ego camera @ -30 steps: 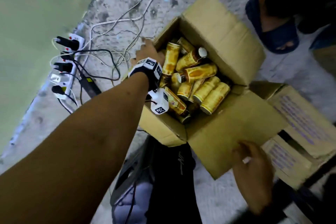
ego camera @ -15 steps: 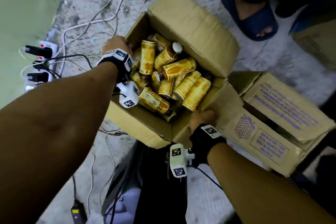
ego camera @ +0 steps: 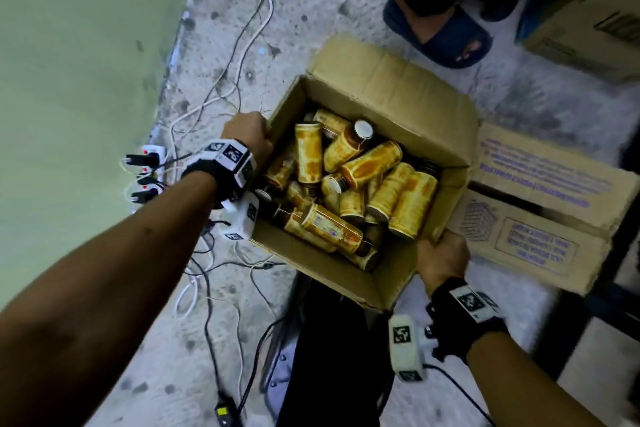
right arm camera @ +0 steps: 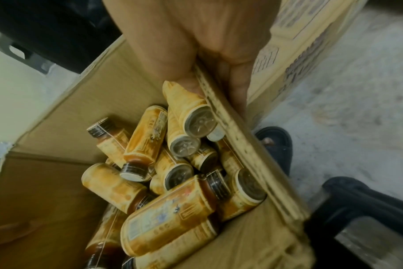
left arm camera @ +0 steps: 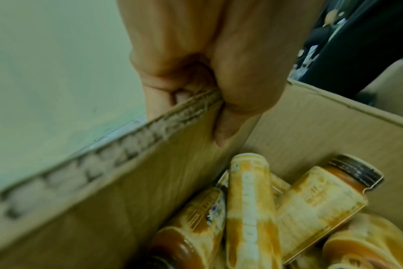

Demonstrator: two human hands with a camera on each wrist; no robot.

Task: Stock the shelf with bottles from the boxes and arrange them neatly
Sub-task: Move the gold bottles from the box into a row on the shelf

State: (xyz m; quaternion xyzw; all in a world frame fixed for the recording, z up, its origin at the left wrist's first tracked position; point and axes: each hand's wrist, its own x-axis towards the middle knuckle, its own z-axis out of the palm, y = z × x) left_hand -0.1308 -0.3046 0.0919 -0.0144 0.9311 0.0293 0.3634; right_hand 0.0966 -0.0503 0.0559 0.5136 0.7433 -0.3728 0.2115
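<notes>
An open cardboard box [ego camera: 388, 87] holds several yellow-labelled bottles [ego camera: 367, 180] lying jumbled inside. My left hand [ego camera: 247, 135] grips the box's left rim, thumb inside the wall [left arm camera: 221, 125] and fingers outside. My right hand [ego camera: 441, 256] grips the box's near right rim [right arm camera: 221, 116], thumb inside against a bottle [right arm camera: 184, 102] and fingers outside. In the right wrist view the bottles [right arm camera: 163, 209] show dark caps and ribbed bases. No shelf is in view.
A second printed cardboard box [ego camera: 540, 204] lies right of the open one. Cables [ego camera: 239, 55] and a power strip [ego camera: 145, 177] run along the green wall on the left. A person's foot in a blue slipper [ego camera: 443, 35] stands behind the box. A dark bag [ego camera: 329, 357] lies below it.
My right hand came from the front flap to the box's right rim and took hold. The box, held at both sides, has shifted right and lower in view, away from the power strip.
</notes>
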